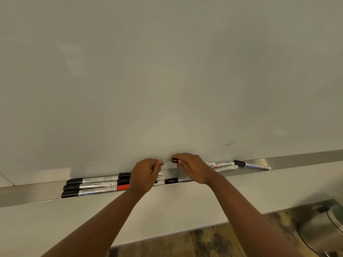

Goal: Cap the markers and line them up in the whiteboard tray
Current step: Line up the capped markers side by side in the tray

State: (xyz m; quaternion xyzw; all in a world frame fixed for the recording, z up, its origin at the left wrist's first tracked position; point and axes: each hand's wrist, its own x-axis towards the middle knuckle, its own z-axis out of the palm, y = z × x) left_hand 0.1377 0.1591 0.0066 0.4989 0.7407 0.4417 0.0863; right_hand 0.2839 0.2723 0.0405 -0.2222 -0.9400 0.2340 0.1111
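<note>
The right hand (193, 167) pinches a black cap (175, 160) in its fingers. The left hand (144, 175), at 9 o'clock from it, has curled fingers; what they hold is hidden. Markers (92, 186) lie side by side in the tray (27, 195).

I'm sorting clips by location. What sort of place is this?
Probably a meeting room or classroom: a large wall-mounted whiteboard fills the view, a metal tray under it holds whiteboard markers, and a steel pedal bin stands on patterned carpet at lower right.
</note>
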